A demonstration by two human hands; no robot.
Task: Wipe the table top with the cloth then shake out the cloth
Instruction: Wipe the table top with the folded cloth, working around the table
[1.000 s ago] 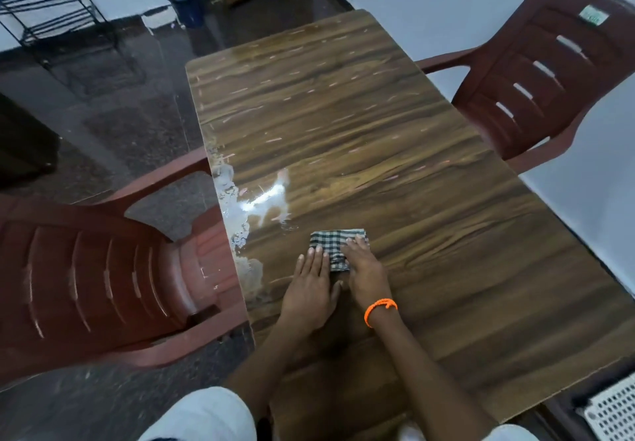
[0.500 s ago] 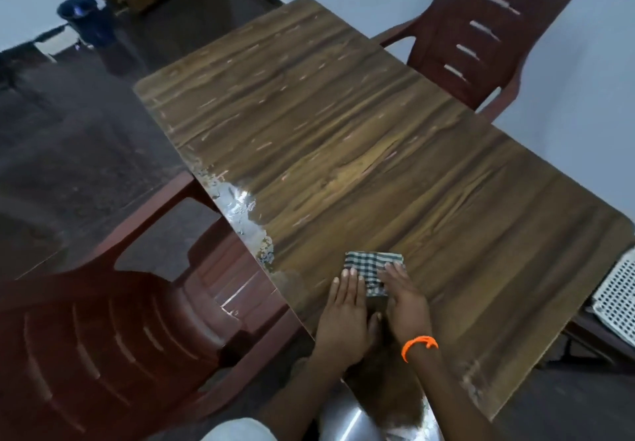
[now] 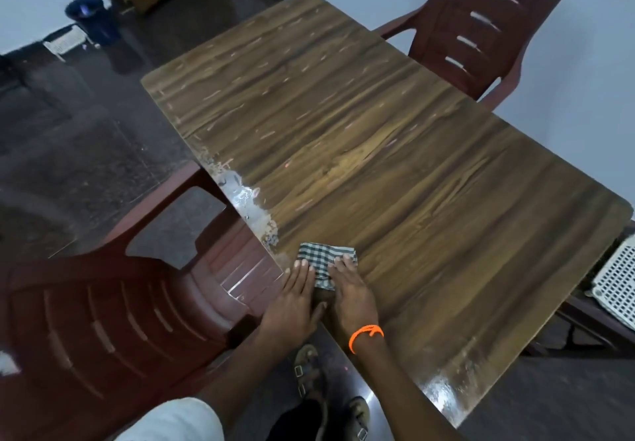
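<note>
Checked green-and-white cloth, folded into a small pad, lies at the near left corner of the table, and both hands press on it from the near side. The left hand lies flat with its fingers straight and close together, fingertips on the cloth's left edge, palm down across the table's rim. The right hand lies flat beside it, fingers spread a little over the cloth's right half, thumb tucked inward toward the left hand. Neither hand curls round the cloth; both simply bear down on it. An orange band circles the right wrist, and both forearms run back toward the bottom of the view.

Wood-grain laminate covers the table top, with a wet, shiny patch along the left edge just beyond the cloth and another glossy patch near the closest corner at the lower right. A dark red plastic chair stands pushed up against the table's left side, its arm just beside the left hand. A second red chair stands at the far right side against the pale wall. Below the hands, sandalled feet show on the dark floor. A white perforated basket sits at the right edge, and a blue bin stands far off by the wall.
</note>
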